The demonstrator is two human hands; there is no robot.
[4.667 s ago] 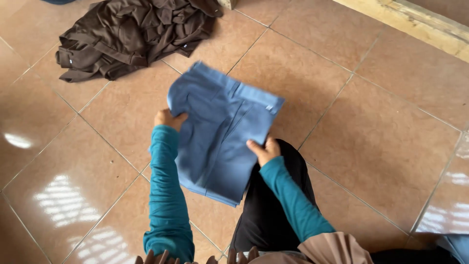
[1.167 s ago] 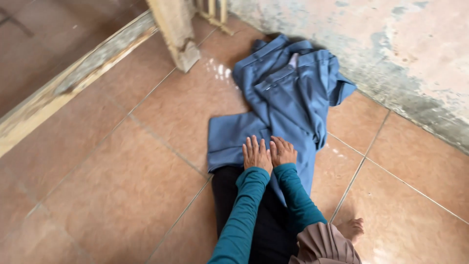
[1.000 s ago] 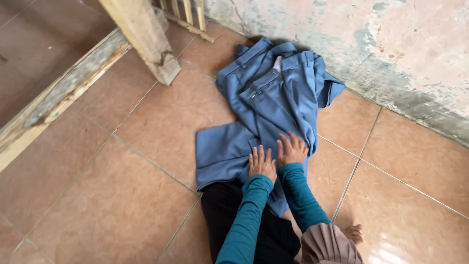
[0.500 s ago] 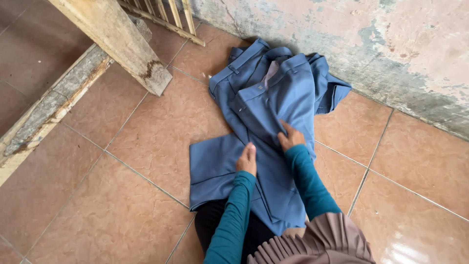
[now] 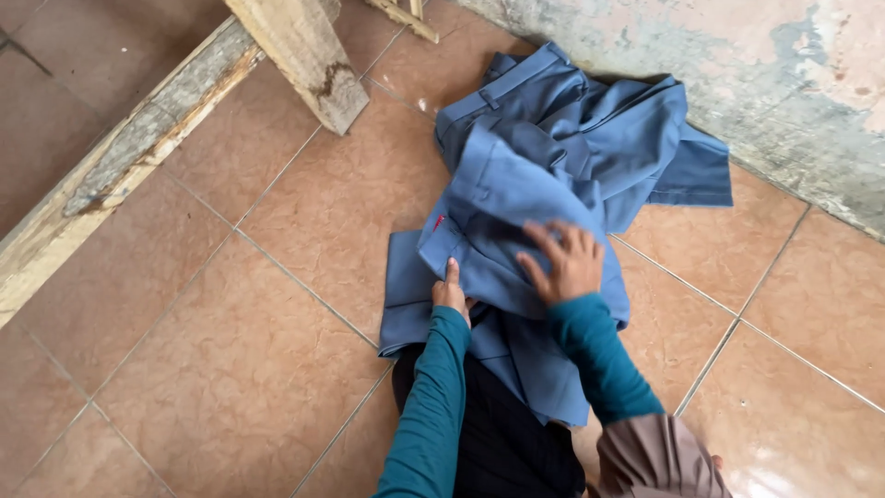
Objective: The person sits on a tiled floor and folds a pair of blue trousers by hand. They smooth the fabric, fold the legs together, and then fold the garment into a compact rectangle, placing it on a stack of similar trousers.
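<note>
A pile of blue trousers (image 5: 572, 120) lies on the brown tiled floor (image 5: 230, 350) against the wall. One blue garment (image 5: 502, 207) is lifted off the pile toward me. My left hand (image 5: 450, 293) grips its lower edge from beneath. My right hand (image 5: 564, 263) rests on top of the same cloth, fingers spread and pressing into it. A folded blue piece (image 5: 406, 304) lies flat under my left hand, partly over my dark-clad lap. Both arms wear teal sleeves.
A rough wooden post (image 5: 300, 60) leans at the top, and a weathered wooden beam (image 5: 120, 175) runs diagonally along the left. A stained, peeling wall (image 5: 784, 74) borders the pile at the upper right. A brownish cloth (image 5: 654, 456) hangs at the bottom right.
My hands moved from pressing the folded piece near my lap up to the pile. They have taken a garment and pulled it toward me, so it now bunches over the folded piece.
</note>
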